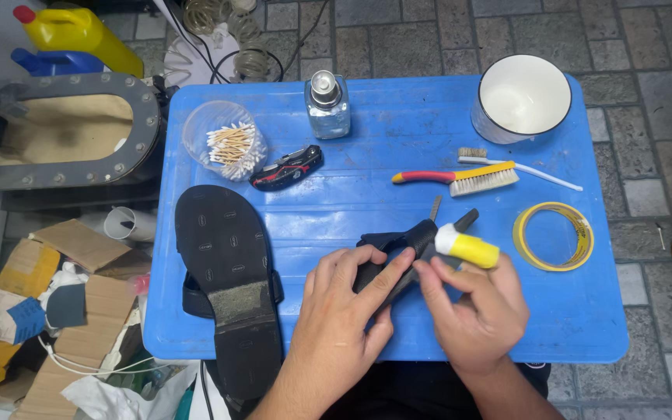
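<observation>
- Working at the near middle of a blue plastic table, both hands meet over a black sandal piece.
- Left hand: fingers curled over the black sandal piece from the left, thumb underneath, closed on it and lifting it just off the tabletop.
- Right hand: fingers closed around a small yellow tube with a white end, its white end touching the dark piece; the index finger also rests against that piece.
- A thin dark stick pokes out just beyond the held piece, on its far side; what it is cannot be told.
- Left part of the table: a black sandal lies sole up, heel end hanging over the near edge.
- Far left: a clear tub of cotton swabs; just right of it a red and black folding knife.
- Far middle: a clear pump bottle, upright.
- Far right: a white bowl with a dark rim.
- Right of middle: a brush with a red and yellow handle, a toothbrush lying just beyond it.
- Right: a roll of yellow tape, flat, near the right hand but apart from it.
- Off the table, far left: a yellow bottle, a blue jug and a grey oval frame with bolts.
- Near left on the floor: cardboard scraps.
</observation>
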